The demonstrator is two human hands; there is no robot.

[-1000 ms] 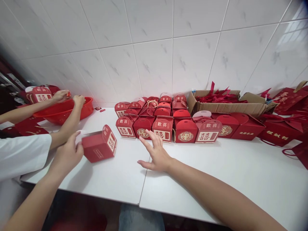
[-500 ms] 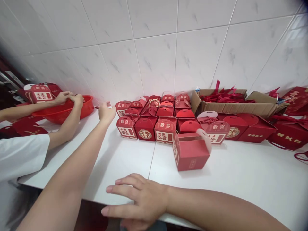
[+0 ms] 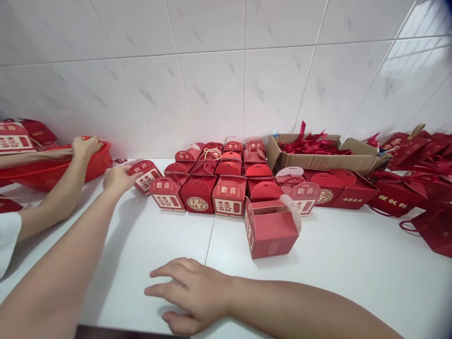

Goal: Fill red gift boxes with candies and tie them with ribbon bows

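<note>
Red boxes (image 3: 229,200) mostly in rows, at least two still outside the block
Left to right: a coworker's hand (image 3: 84,143) at the red basin (image 3: 99,162), left hand (image 3: 118,179) looks clamped on a tilted box (image 3: 148,181) beside the rows' left end, right hand (image 3: 192,294) holding nothing, fingers apart near the tabletop (image 3: 335,263) edge, then a loose box (image 3: 273,233) out front, top not closed up.

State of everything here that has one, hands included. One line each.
Left hand: closed on the held box
Right hand: open, fingers spread, holding nothing
Held box: gripped at one end
Front box: upright, top partly open
Grouped boxes: standing close together
Carton: open, red ribbons inside
Red basin: open-topped, another person's hand at it
</note>
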